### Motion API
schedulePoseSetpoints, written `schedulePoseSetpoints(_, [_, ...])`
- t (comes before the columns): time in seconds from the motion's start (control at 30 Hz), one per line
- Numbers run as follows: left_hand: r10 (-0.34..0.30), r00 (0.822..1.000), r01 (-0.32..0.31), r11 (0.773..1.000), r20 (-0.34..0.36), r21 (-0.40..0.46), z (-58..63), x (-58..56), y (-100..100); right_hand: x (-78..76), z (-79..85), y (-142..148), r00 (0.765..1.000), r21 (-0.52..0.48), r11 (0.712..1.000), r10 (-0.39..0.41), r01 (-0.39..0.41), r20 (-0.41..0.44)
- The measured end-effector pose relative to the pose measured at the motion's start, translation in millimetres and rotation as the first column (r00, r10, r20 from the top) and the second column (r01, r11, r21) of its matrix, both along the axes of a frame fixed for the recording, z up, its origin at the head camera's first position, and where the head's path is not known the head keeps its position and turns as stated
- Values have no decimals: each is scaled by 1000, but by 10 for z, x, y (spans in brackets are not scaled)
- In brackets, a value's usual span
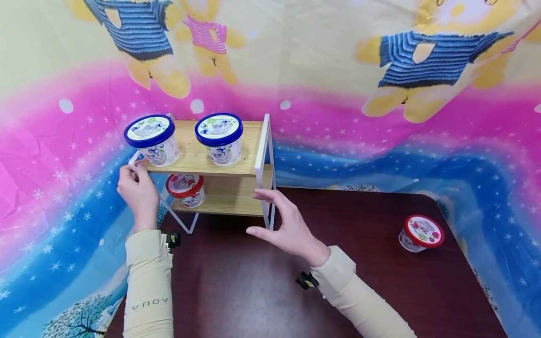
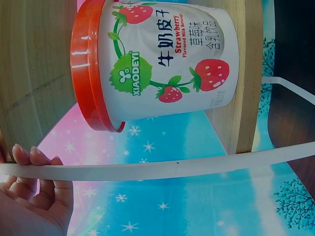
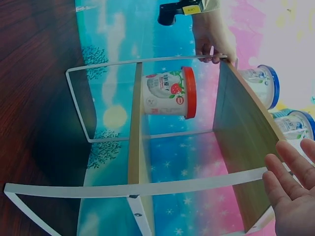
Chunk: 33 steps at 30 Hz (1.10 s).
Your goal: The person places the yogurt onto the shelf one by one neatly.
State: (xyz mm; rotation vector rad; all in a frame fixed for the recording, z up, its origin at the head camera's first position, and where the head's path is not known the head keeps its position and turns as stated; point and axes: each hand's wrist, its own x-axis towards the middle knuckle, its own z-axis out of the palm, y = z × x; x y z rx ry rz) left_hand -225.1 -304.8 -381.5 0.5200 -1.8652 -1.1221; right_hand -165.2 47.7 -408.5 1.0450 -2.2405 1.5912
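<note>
A two-tier shelf rack (image 1: 188,145) with wooden boards and a white metal frame stands on the table. My left hand (image 1: 138,195) grips the frame at its upper left corner; in the left wrist view its fingers (image 2: 47,189) curl round the white bar. Beside the rack's right side, my right hand (image 1: 291,227) has its fingers and thumb spread, holding nothing. Two blue-lidded tubs, one left (image 1: 151,140) and one right (image 1: 220,138), sit upright on the top board. A red-lidded strawberry milk tub (image 2: 167,59) stands on the lower board, toward the left.
Another red-lidded tub (image 1: 421,233) stands on the dark wooden table (image 1: 338,211), near its right edge. A patterned cloth (image 1: 321,108) with bears and snowflakes hangs behind and along both sides. Camera straps are on both wrists.
</note>
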Motion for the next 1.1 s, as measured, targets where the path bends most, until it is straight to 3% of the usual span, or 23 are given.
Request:
schedulePoseSetpoints(0.47, [0, 1000, 0, 1000, 5, 6, 14, 0, 18, -32, -168, 145, 999, -44, 998, -37, 38, 22])
schedulePoseSetpoints(1.1, [-4, 1000, 4, 1000, 1, -8, 14, 10, 6, -106, -335, 398, 987, -54, 987, -148, 151, 60])
